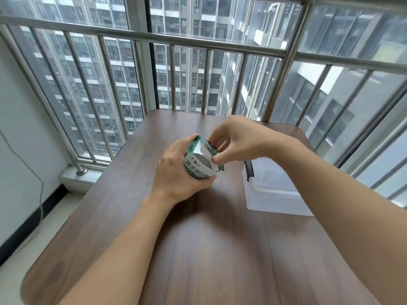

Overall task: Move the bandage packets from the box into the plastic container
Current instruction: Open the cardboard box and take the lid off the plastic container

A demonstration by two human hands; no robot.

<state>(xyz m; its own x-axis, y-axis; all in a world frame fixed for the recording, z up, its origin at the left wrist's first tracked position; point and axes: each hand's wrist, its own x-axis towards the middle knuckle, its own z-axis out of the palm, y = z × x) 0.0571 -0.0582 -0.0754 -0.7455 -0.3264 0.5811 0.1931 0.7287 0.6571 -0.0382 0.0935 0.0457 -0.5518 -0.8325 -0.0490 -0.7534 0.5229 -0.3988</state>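
Observation:
A small green and white bandage box [199, 167] is held above the middle of the brown table [198, 249]. My left hand [176, 172] grips the box from the left and below. My right hand [237, 139] pinches the opened flap at the top of the box between thumb and fingers. The inside of the box looks dark, and no bandage packets show. The clear plastic container [273, 190] stands on the table at the right, partly behind my right forearm, with a dark clip on its left rim.
A steel railing [198, 45] and glass run close behind the table's far edge, with tall buildings outside. A white wall [19, 128] and a thin cable stand at the left. The table's rounded near-left corner ends over a pale floor.

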